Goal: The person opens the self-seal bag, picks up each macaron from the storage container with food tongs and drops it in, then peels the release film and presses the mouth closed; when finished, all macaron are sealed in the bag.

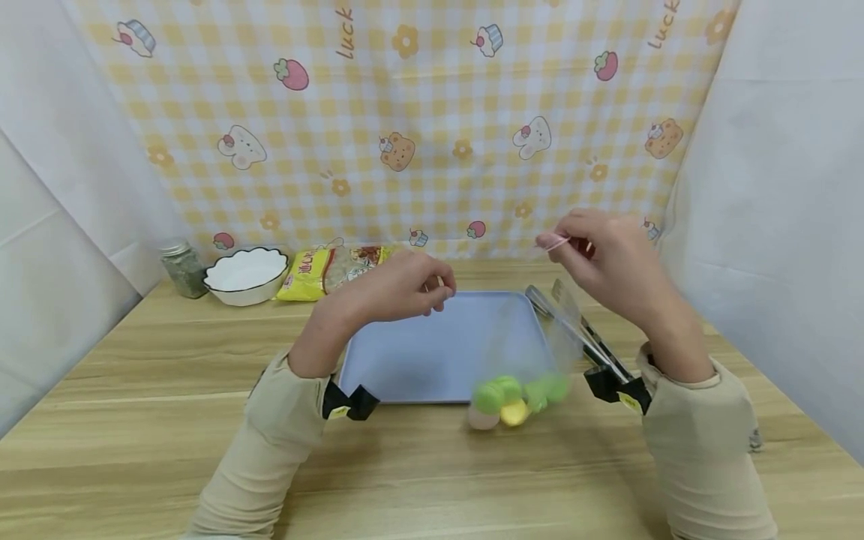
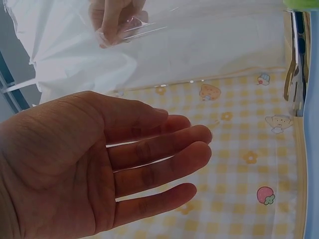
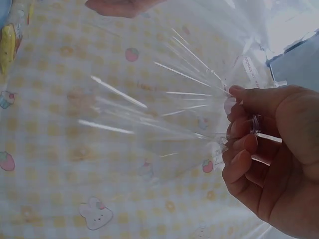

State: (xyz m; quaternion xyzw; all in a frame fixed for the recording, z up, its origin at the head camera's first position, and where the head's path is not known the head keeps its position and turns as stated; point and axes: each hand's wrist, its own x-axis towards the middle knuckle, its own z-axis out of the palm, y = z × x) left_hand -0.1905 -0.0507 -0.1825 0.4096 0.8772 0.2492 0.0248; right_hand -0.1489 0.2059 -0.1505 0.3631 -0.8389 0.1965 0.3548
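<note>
Head view: the right hand [image 1: 607,255] is clamped on the gathered top of a clear bag [image 1: 523,349], which hangs below it, long axis slanting down toward the left hand's side, with green and yellow pieces [image 1: 501,394] at the bottom. The left hand [image 1: 398,289] is farther from the bag and holds nothing, its fingers loosely bent and slightly apart. A blue tray [image 1: 418,356] lies below and between the hands. Beyond the left hand, a yellow packet [image 1: 307,276] carries Chinese characters too small to read surely; beyond both hands, "luck" is printed on the checked cloth [image 1: 432,97].
</note>
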